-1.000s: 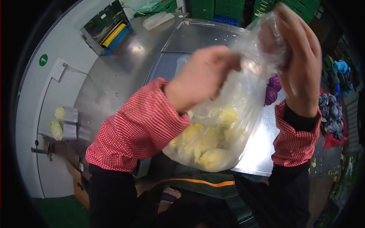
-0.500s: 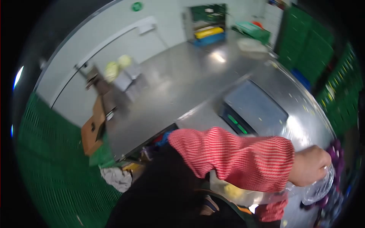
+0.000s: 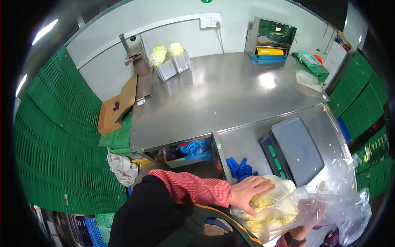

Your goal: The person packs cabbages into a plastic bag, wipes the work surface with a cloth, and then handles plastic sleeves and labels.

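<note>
A clear plastic bag [image 3: 341, 206] with pale yellow leafy heads, like Chinese cabbage [image 3: 282, 208], lies at the lower right by the bench's front edge. My left hand [image 3: 251, 193] rests on the filled end of the bag, fingers spread. Wrapped in loose plastic at the bag's other end is my right hand [image 3: 310, 214]; its fingers look curled on the film, blurred by the plastic. Just beyond my left hand is a blue glove [image 3: 242, 168]. A scale with a grey top [image 3: 298, 148] stands behind the bag.
Two cabbages in clear containers [image 3: 175, 68] stand at the back left of the steel bench [image 3: 214, 99]. A wrapping machine [image 3: 269, 49] is against the wall. Green crates [image 3: 61, 136] line the left, beside an open cardboard box [image 3: 117, 109]. More green crates [image 3: 356, 90] are stacked right.
My left hand has come back from the far right, where it gripped clear plastic, and now lies on the bag. The view has turned and steadied; the yellow heads and blue glove now show.
</note>
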`<state>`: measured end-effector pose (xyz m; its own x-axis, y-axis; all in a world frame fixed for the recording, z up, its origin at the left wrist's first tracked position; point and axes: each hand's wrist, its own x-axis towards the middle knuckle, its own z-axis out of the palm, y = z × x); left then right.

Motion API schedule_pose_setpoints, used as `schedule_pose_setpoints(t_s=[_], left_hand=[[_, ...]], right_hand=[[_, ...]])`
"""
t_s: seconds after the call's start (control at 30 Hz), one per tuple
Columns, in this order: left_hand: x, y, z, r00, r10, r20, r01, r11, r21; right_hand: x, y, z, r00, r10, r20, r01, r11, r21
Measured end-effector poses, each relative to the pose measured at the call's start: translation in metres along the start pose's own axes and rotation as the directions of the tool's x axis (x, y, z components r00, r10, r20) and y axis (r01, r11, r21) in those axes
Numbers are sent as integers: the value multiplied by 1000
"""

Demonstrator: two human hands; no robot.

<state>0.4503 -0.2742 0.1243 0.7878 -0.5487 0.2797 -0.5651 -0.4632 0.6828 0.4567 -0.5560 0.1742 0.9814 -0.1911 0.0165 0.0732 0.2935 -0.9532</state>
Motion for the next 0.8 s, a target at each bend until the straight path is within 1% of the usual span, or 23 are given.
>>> schedule_pose_setpoints(t_s=[0.1,0.13,0.17,0.2,0.23,0.27,0.3,0.33,0.43,0.47,0.5,0.57,0.67,0.7,0.73,0.77,0.8], left_hand=[[-8,-7,15,982,-153,-113,118,955,-272],[-14,-19,24,957,-205,-206,121,925,-360],[-20,-36,35,897,-380,-225,214,821,-530],[-27,-55,48,815,-542,-204,278,675,-683],[-30,-59,43,716,-683,-144,311,497,-810],[-35,-64,36,683,-730,27,339,283,-897],[-42,-61,18,645,-735,206,357,52,-933],[-54,-71,12,625,-623,470,541,-88,-836],[-64,-78,1,577,-429,695,529,-451,-718],[-63,-81,-9,661,-327,675,495,-486,-720],[-60,-73,-32,692,-304,655,442,-538,-717],[-59,-79,-55,802,-289,523,228,-660,-716],[-78,-113,-102,856,-328,400,86,-672,-735],[-85,-124,-123,870,-348,349,41,-656,-754],[-96,-131,-148,879,-369,303,-4,-641,-767],[-109,-140,-173,882,-394,259,-49,-624,-780],[-121,-149,-196,873,-434,224,-75,-573,-816]], right_hand=[[-4,-11,5,994,-63,-90,59,997,-44],[-4,-19,9,989,-92,-117,86,995,-58],[-3,-25,17,981,-130,-142,120,990,-80],[-3,-30,26,973,-166,-163,152,984,-96],[-2,-37,35,964,-198,-175,180,977,-111],[1,-44,47,956,-233,-177,213,969,-123],[3,-52,60,947,-266,-178,244,961,-134],[6,-59,75,939,-297,-171,275,951,-143],[19,-75,130,917,-377,-131,356,921,-158],[25,-80,151,917,-384,-110,367,918,-152],[28,-82,174,910,-406,-84,391,908,-147],[35,-81,227,904,-427,-30,421,899,-125],[45,-75,310,907,-417,58,420,904,-80],[49,-69,342,904,-414,103,421,905,-61],[51,-66,369,910,-389,144,398,917,-38],[52,-58,401,921,-360,151,365,931,-12],[51,-51,437,934,-317,168,318,948,18]])
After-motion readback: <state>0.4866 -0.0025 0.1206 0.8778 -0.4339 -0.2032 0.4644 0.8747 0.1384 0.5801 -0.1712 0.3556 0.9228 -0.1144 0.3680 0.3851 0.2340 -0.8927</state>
